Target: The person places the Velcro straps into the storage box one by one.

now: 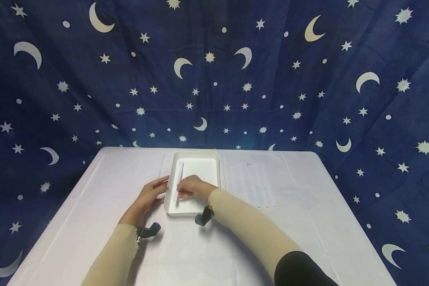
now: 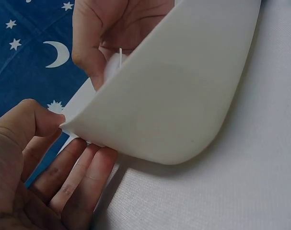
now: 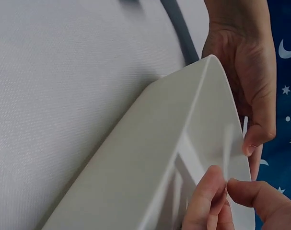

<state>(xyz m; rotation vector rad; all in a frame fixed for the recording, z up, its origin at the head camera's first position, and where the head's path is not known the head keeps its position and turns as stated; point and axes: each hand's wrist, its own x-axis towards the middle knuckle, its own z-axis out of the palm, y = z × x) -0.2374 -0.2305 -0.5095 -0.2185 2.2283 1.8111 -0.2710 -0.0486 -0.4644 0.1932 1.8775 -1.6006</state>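
Observation:
A shallow white rectangular tray lies on the table, its long sides running away from me. My left hand holds its left wall; in the left wrist view the thumb is at the rim and the other fingers are against the outside. Over the tray, my right hand pinches a slender, whitish translucent stick-like thing between thumb and fingertips. That thing runs lengthwise along the tray's left side. Part of it is hidden by the right hand, and its exact kind is unclear.
Several long, clear, thin things lie side by side to the right of the tray, hard to make out against the white tablecloth. Behind the table hangs a dark blue curtain with moons and stars. Each wrist carries a dark camera mount.

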